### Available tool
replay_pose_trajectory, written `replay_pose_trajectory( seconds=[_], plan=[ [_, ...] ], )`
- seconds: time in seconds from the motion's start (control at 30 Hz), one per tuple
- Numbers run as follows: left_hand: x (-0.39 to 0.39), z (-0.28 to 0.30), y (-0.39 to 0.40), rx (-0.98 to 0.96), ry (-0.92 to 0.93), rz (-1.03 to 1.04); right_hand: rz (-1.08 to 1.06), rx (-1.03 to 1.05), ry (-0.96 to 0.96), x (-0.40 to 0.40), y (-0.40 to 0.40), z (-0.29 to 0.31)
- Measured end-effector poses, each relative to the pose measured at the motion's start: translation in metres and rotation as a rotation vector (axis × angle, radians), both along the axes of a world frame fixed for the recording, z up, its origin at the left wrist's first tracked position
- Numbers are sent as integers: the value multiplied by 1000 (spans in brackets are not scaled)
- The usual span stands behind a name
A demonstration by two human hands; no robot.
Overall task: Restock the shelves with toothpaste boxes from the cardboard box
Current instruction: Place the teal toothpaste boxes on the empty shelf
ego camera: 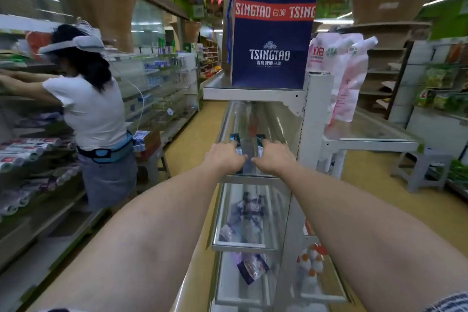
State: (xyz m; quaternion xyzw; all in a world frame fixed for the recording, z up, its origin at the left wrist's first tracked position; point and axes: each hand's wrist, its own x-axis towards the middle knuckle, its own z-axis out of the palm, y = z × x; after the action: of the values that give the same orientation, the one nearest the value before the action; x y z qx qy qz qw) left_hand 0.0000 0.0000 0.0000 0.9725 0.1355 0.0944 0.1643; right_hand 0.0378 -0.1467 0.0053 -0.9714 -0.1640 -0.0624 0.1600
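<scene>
Both my arms reach forward to a glass shelf (235, 119) on the end of a white rack. My left hand (224, 158) holds a dark toothpaste box (234, 138) whose far end shows past my fingers. My right hand (273, 158) holds a second dark toothpaste box (260, 139) right beside the first. The two boxes lie side by side and lengthwise on the shelf, mostly hidden under my hands. No cardboard supply box is in view.
A tall blue Tsingtao box (272, 33) stands on the top shelf above my hands. Pink refill pouches (347, 71) hang at the right. Lower glass shelves (243, 246) hold loose packets. A person in a white shirt (91, 109) works at the left shelving across the aisle.
</scene>
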Motion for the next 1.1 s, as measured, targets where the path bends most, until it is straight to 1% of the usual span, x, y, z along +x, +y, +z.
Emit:
replay_pose_trajectory(
  seconds=[0.1,0.33,0.53,0.7,0.9,1.1],
  plan=[
    [22,-11,-3,11,20,32,-2,-13,7,21,6,-7],
    [53,-25,-9,-108,61,177,42,22,79,63,14,-32],
    [65,-27,-17,-146,41,232,59,85,90,71,14,-46],
    [64,-29,-16,-178,-34,220,55,150,58,67,8,-42],
    [46,-12,5,-245,-112,249,77,265,30,60,14,-26],
    [25,10,39,-168,-127,306,165,349,6,54,51,-6]
  ],
)
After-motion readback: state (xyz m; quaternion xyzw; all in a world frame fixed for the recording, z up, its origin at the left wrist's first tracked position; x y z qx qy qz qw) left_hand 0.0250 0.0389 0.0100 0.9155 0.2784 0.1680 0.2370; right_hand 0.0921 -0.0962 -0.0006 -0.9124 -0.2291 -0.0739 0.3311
